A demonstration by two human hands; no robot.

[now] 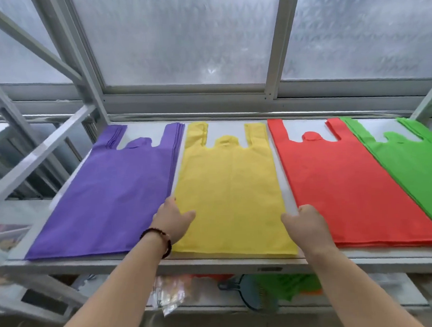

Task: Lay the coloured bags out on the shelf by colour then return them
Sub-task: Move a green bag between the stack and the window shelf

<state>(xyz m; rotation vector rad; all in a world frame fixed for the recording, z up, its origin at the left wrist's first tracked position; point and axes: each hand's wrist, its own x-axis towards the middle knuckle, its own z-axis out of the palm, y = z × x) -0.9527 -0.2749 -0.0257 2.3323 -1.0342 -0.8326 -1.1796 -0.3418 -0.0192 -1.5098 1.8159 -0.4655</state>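
Note:
Several stacks of flat vest-style bags lie side by side on the white shelf (287, 199): purple bags (106, 196) at the left, then yellow bags (231, 187), red bags (346, 181) and green bags (415, 163) at the right edge. My left hand (171, 219) grips the left edge of the yellow stack, thumb on top and fingers tucked under. My right hand (307, 223) pinches the yellow stack's right edge the same way, in the gap beside the red bags. A dark bead bracelet sits on my left wrist.
A frosted window in a grey frame (271, 88) stands right behind the shelf. Grey metal shelf posts (41, 152) slant at the left. On the lower shelf lie a clear packet (169, 295), a blue-grey dustpan (252, 296) and more green and orange bags (291, 284).

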